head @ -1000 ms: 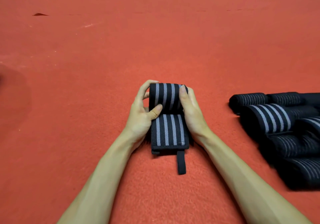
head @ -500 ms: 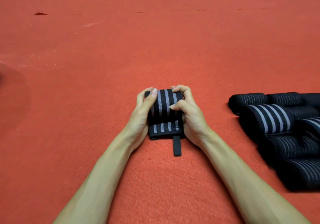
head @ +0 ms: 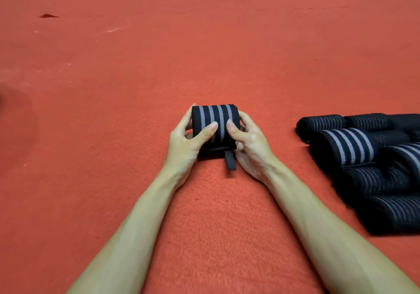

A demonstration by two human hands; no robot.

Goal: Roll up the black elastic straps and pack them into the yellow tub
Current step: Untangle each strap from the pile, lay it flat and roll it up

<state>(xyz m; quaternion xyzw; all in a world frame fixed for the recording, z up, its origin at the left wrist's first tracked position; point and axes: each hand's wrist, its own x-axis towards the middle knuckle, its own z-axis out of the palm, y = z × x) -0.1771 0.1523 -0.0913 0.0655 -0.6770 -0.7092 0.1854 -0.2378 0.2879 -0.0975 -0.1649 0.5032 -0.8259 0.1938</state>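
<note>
Both thumbs press the striped top of a rolled strap; left hand and right hand grasp its two ends. Roll sits on red carpet, short tab trailing toward person. Finished rolls piled well right.

Left hand, right hand, both curled

**Strap rolled almost to its end**

I wound the flat striped stretch of the strap into the roll until only the narrow tab stuck out toward me. My left hand and right hand shifted grip, and both thumbs came onto the roll's top.
</note>
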